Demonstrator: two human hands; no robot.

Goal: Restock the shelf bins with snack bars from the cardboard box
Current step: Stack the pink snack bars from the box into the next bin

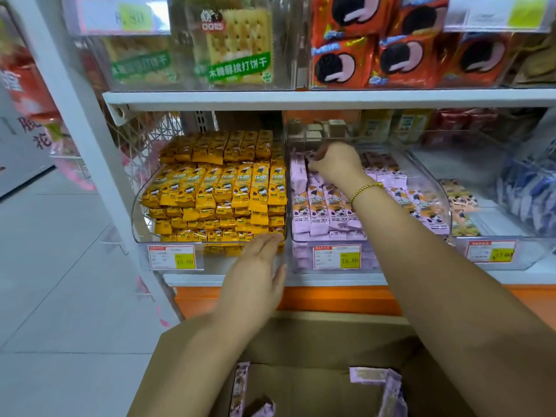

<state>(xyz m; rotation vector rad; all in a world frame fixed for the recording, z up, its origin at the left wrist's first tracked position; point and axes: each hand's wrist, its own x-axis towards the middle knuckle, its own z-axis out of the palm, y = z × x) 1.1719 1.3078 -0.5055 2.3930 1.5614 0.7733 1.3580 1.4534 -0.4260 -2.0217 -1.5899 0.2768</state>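
Right hand (pixel 334 162) curled round purple bars (pixel 323 206); left hand (pixel 258 261) flat against yellow bin (pixel 216 264)

White shelf (pixel 301 279) (lower) carries clear bins (pixel 406 164).

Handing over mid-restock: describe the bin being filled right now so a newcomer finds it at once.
Under the white shelf board stands a row of clear bins. Take the second from the left, the purple-bar bin, which the right hand reaches into. Its left neighbour holds yellow bars and its right neighbour a few peach packs; only this one is purple.
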